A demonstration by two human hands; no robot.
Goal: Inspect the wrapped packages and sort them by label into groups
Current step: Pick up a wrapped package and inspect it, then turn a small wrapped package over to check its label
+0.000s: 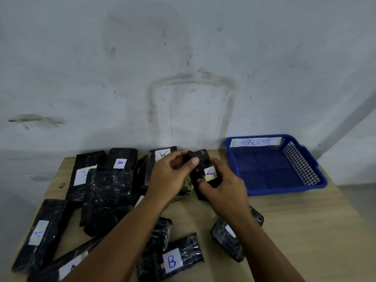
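Both hands are gripping one black package [200,167] labelled A above the bench [295,231]: left hand [173,176] pinching its top, right hand [220,192] curling round its bottom, beside a blue basket [317,181]

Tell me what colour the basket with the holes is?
Blue. The basket shows best in the head view, at the table's far right, with a white ABNORMAL label.

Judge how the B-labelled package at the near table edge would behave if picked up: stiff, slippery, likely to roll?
The B package looks flat and oblong, so rolling seems unlikely. Its glossy, crinkled wrap suggests a somewhat slippery surface. It seems to keep a blocky shape, so it is probably fairly stiff; weight cannot be judged.
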